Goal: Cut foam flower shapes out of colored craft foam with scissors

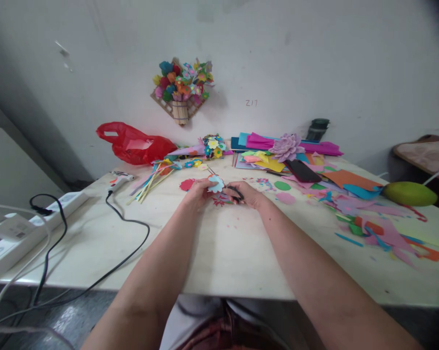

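My left hand [201, 190] pinches a light blue paper flower cutout [216, 183] with a scalloped edge, held just above the table. In my right hand [249, 194] is a pair of scissors [235, 193] with black handles, its blades close against the flower cutout. Beside my left hand lies a red paper piece [186, 184]. Under the hands rest red flower-shaped paper pieces [219, 200], partly covered. To the right lie a green paper disc [282, 185] and a pink paper disc [285, 198], with small paper snippets around.
A glue gun [120, 182] with a black cord lies left, near a white power strip [69, 206]. Behind are a red plastic bag [135, 146] and paper flowers [215, 146]. Rightward lie a phone [302, 171], coloured paper scraps [383, 233] and a green oval object [410, 193].
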`<state>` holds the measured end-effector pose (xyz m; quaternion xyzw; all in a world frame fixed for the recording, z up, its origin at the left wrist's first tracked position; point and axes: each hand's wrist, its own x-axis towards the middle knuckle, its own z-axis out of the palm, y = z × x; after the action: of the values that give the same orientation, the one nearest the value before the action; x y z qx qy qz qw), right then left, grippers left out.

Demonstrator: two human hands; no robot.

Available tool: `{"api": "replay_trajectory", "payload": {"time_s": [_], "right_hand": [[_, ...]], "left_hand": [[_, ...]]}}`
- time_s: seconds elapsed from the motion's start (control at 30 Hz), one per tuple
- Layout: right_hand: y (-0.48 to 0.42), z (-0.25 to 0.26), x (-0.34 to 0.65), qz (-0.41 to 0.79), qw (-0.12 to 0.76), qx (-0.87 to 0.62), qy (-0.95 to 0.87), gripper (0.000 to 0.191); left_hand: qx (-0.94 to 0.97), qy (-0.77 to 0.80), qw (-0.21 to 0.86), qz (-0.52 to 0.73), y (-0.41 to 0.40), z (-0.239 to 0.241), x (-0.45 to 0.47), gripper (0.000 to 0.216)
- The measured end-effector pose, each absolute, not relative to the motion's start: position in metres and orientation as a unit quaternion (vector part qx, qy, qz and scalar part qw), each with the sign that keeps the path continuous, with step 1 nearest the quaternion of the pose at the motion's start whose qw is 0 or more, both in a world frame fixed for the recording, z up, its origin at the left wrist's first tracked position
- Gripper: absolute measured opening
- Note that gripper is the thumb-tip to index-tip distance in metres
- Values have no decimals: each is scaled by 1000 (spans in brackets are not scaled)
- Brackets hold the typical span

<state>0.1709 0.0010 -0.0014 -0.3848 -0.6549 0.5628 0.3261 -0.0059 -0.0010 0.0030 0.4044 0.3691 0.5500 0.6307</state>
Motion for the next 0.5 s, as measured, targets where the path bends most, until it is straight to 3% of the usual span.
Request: {"api": "replay_trajectory", "payload": {"time_s": [0.5], "right_hand": [[0,0,164,556,343,-418,-631,20]], "left_hand": [[380,392,637,544,2,2,-6,8]]}}
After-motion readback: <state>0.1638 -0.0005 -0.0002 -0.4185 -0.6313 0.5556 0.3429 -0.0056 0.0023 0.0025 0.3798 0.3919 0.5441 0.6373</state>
